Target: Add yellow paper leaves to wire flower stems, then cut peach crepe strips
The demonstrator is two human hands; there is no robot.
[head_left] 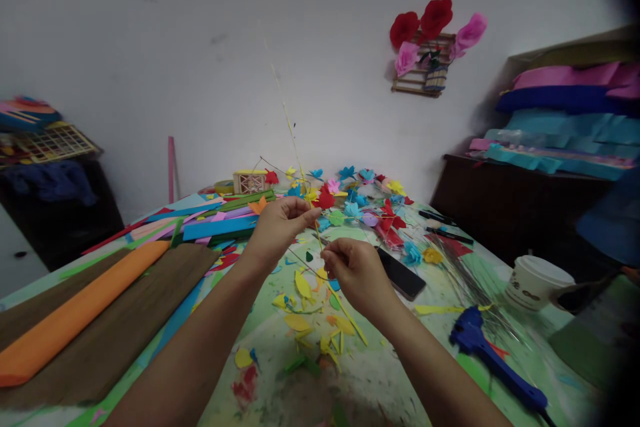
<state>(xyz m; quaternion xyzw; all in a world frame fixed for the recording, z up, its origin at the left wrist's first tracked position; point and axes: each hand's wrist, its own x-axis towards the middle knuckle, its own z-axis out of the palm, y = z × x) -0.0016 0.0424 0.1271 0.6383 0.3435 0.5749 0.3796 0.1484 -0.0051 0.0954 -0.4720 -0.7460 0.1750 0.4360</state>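
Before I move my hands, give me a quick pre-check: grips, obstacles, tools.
1. Left hand pinching the thin yellow strand between thumb and fingers: ok.
2. Right hand gripping the strand lower down: cannot tell; fingertips are pinched right at it, but the exact hold is hidden.
3. Table below the hands free of scraps: not ok; yellow paper pieces lie there.
4. Phone well away from the right hand: not ok; it lies just beyond, partly behind it in view.
5. Blue glue gun apart from both hands: ok.
6. Glue gun cool: cannot tell.
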